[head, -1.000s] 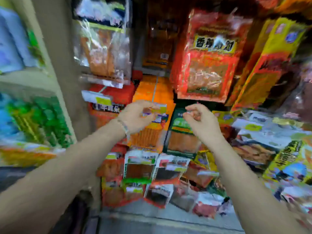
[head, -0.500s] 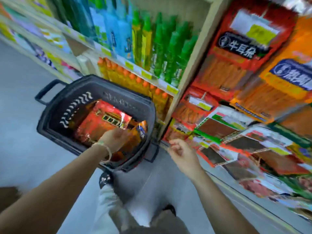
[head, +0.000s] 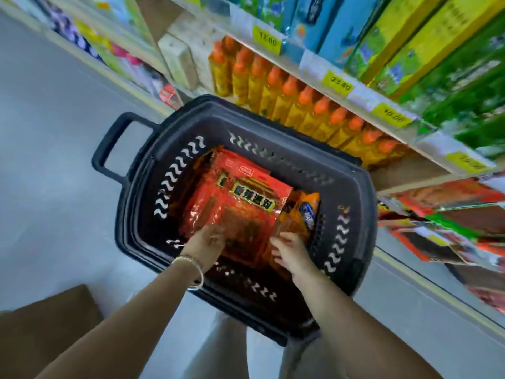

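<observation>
Head view, from where I stand beside the shopper: nearest, a brown cardboard box point(head: 41, 329) lies on the floor at eight o'clock. Both forearms reach into the black basket point(head: 358, 195). The left hand point(head: 207, 240), a bracelet point(head: 196, 270) on its wrist, rests on the six o'clock edge of the red packet point(head: 240, 203); whether its fingers curl round that edge I cannot tell. The right hand point(head: 291, 253), fingers stretched out, touches the near end of the orange packet point(head: 299, 212), which stands on edge at the red packet's three o'clock side, against the basket wall. The basket handle point(head: 109, 149) juts out at ten o'clock. Beyond, towards one o'clock, orange-capped bottles point(head: 300, 105) line a low shelf, with yellow price tags point(head: 337, 82) above them.
</observation>
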A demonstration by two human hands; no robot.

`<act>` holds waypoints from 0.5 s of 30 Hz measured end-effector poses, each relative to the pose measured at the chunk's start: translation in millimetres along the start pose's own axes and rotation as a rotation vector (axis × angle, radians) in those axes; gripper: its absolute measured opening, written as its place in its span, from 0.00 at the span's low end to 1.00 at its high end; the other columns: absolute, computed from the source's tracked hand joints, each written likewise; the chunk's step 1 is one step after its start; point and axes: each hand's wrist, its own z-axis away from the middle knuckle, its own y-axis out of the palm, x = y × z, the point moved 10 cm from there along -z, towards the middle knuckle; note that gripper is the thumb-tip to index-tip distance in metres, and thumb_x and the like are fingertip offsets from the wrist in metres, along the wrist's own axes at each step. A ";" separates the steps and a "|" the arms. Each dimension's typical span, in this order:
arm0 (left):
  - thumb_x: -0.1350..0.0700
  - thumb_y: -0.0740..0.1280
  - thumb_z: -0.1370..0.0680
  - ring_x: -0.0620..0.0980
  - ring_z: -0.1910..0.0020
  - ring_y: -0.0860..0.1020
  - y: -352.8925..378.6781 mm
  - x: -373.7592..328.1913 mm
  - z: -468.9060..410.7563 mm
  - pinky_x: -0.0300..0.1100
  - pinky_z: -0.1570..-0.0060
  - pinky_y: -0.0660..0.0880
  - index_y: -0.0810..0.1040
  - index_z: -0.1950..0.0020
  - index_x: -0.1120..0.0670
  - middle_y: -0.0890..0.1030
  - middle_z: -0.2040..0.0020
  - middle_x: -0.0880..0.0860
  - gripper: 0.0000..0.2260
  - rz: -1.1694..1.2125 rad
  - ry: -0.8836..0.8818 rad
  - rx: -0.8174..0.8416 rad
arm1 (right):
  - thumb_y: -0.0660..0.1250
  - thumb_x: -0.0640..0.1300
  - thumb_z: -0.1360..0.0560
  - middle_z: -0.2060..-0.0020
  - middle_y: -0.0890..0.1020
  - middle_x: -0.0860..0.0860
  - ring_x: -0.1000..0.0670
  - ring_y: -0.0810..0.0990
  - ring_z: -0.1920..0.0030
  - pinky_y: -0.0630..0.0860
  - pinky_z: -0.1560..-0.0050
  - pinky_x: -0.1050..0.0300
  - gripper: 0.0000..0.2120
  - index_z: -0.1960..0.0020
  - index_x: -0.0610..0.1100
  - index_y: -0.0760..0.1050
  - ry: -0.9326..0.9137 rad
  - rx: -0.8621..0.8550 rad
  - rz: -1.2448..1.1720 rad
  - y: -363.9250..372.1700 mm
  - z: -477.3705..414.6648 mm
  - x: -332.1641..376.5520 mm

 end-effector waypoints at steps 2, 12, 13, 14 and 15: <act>0.62 0.64 0.24 0.51 0.51 0.79 6.2 8.1 -11.7 0.41 0.48 0.74 0.76 0.44 0.53 0.80 0.52 0.50 0.10 0.021 -0.026 0.041 | 0.69 0.43 0.25 0.58 0.78 0.48 0.46 0.79 0.53 0.76 0.45 0.46 0.05 0.53 0.46 0.73 0.026 -0.073 -0.067 7.3 -23.9 -4.8; 0.57 0.64 0.24 0.43 0.61 0.75 -23.1 41.7 -63.9 0.39 0.55 0.73 0.75 0.43 0.49 0.78 0.52 0.44 0.11 0.171 -0.155 -0.049 | 0.75 0.64 0.38 0.26 0.61 0.45 0.40 0.65 0.29 0.65 0.30 0.43 0.54 0.23 0.45 0.51 0.339 -0.202 -0.063 42.4 -112.9 -38.7; 0.57 0.64 0.24 0.44 0.59 0.77 -27.8 44.7 -63.5 0.39 0.55 0.73 0.74 0.43 0.49 0.79 0.51 0.45 0.10 0.190 -0.174 -0.066 | 0.75 0.65 0.39 0.25 0.60 0.44 0.40 0.63 0.28 0.63 0.29 0.42 0.57 0.23 0.46 0.49 0.374 -0.216 -0.058 45.4 -115.8 -41.6; 0.57 0.64 0.23 0.45 0.55 0.77 -30.2 47.9 -63.4 0.39 0.55 0.73 0.74 0.43 0.48 0.79 0.49 0.46 0.10 0.212 -0.186 -0.081 | 0.75 0.65 0.39 0.25 0.60 0.44 0.40 0.63 0.28 0.63 0.29 0.42 0.56 0.23 0.46 0.50 0.391 -0.215 -0.053 48.7 -119.0 -42.1; 0.57 0.64 0.23 0.46 0.52 0.78 -30.2 48.6 -62.9 0.39 0.53 0.73 0.74 0.42 0.49 0.78 0.48 0.46 0.10 0.235 -0.196 -0.082 | 0.75 0.65 0.39 0.26 0.62 0.44 0.40 0.63 0.28 0.63 0.29 0.42 0.54 0.24 0.45 0.54 0.389 -0.202 -0.038 51.5 -122.7 -41.3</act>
